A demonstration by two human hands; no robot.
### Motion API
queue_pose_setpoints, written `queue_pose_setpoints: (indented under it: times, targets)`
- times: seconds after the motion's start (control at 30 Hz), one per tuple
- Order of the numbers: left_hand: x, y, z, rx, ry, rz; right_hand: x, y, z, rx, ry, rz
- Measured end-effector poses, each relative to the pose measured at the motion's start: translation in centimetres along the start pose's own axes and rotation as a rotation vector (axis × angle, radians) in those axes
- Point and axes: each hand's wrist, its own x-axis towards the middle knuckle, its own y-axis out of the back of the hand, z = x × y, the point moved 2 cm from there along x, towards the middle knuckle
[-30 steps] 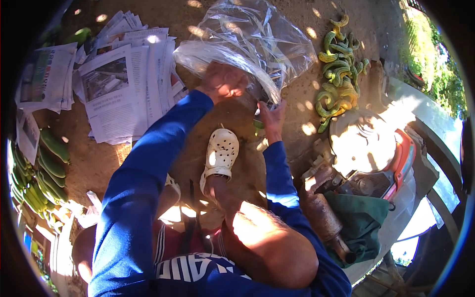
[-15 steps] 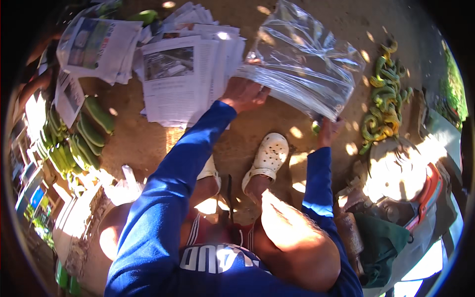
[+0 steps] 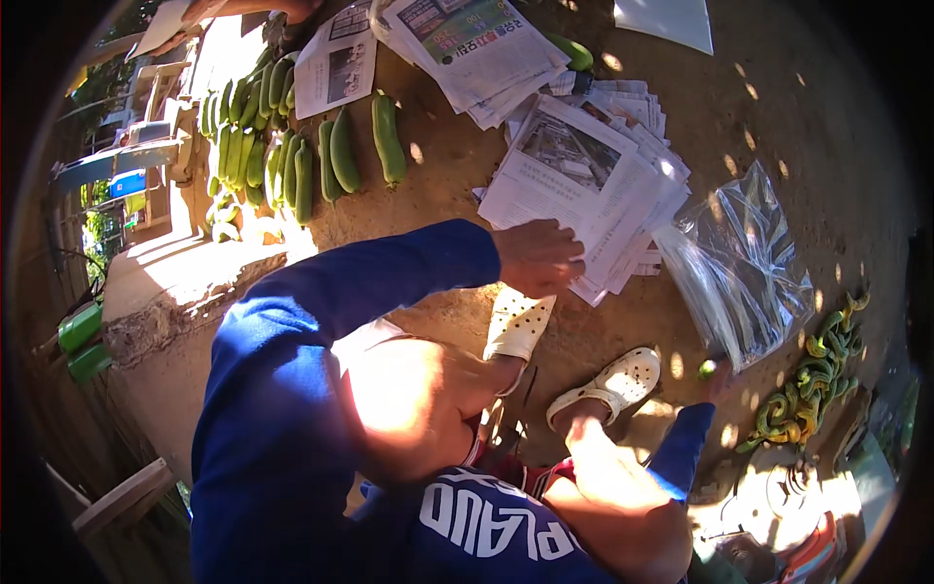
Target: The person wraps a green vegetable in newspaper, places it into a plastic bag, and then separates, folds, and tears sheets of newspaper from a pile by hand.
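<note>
My left hand (image 3: 540,257) hovers at the near edge of a stack of newspaper sheets (image 3: 559,185), fingers loosely bent and nothing visible in them. My right hand (image 3: 721,381), partly shaded, is closed on the near corner of the clear plastic bags (image 3: 747,277), which lie flat on the ground right of the papers. Beside that hand is a small round green thing (image 3: 707,369), too small to name. A second bundle of newspaper (image 3: 467,44) lies beyond the stack, partly under clear plastic.
Long green cucumber-like vegetables (image 3: 341,156) lie in rows at the far left. Another person's arm (image 3: 263,9) reaches in above them. Twisted green-yellow vegetables (image 3: 812,375) are heaped at the right. My clogs (image 3: 623,378) stand between my hands. A white sheet (image 3: 664,21) lies far off.
My left hand has let go of the bags and moved left to the newspaper. The bags have dropped flatter, with my right hand still at their corner. The view has turned left.
</note>
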Motion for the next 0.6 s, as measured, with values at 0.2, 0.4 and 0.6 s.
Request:
queue_pose_setpoints:
  times: [0.2, 0.4, 0.6]
  targets:
    - [-14.9, -1.1, -5.8, -0.149, 0.672, 0.593, 2.2, 1.5, 4.1, -0.284, 0.092, -0.142]
    - [-16.8, -8.9, -4.8, -0.324, 0.916, 0.586, 2.5, 5.8, 2.5, -0.389, 0.003, -0.561]
    - [-13.1, -13.9, -6.7, -0.430, 1.009, 0.875, -0.3, 9.2, -8.5, -0.488, -0.060, -0.190]
